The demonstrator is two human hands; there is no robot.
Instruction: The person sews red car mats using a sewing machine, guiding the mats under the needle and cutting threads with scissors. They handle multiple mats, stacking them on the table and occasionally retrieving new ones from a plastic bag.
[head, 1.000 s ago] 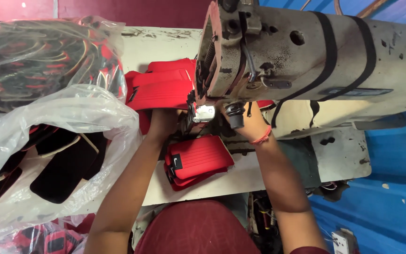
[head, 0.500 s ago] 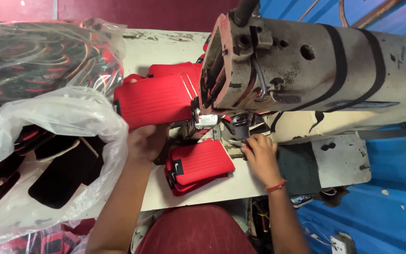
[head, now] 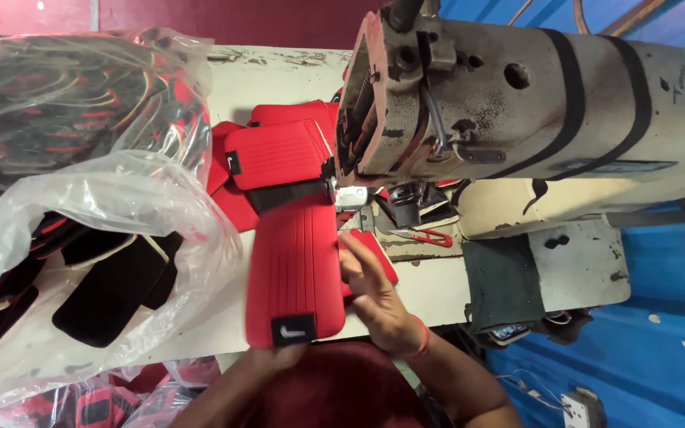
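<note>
A long red ribbed fabric piece [head: 295, 273] lay lengthwise on the desk [head: 438, 297], its far end under the head of the grey sewing machine [head: 517, 103] and its near end, with a small black tag, at the desk's front edge. The left hand [head: 275, 357] gripped that near end from below, its fingers mostly hidden under the cloth, while the right hand [head: 378, 297] pressed loosely spread fingers against the piece's right edge. More red pieces [head: 267, 154] lay stacked beyond, red thread snips [head: 422, 235] sat by the machine, and clear plastic bags [head: 81, 230] of black and red parts stood to the left.
</note>
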